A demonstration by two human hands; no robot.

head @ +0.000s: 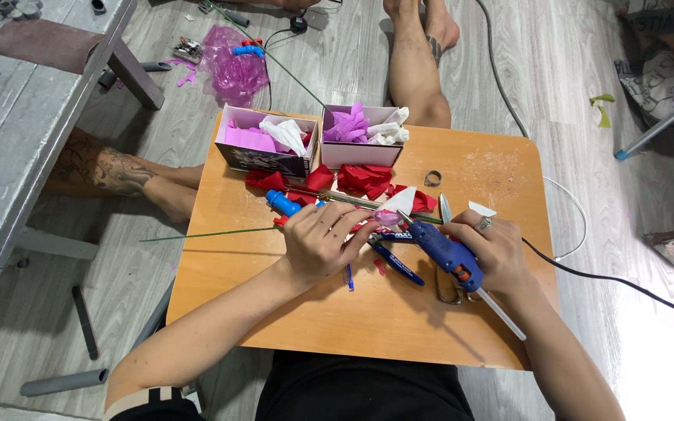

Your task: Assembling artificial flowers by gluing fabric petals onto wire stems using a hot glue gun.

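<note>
My right hand (499,251) grips a blue hot glue gun (440,249), its nozzle aimed left at a small pink and white paper petal (396,206). My left hand (323,240) rests over the middle of the small wooden table (368,320) and holds that petal piece on a thin green wire stem (204,233) that runs off the table's left edge. Red paper petals (364,178) lie just beyond both hands. A glue stick (502,313) juts from the back of the gun.
Two open cardboard boxes (267,140) (362,134) with purple and white paper stand at the table's far edge. A blue-handled tool (283,203), pens (396,263), a small ring (432,178) and scissors lie nearby. The gun's black cord (618,281) trails right. A grey bench (33,117) stands left.
</note>
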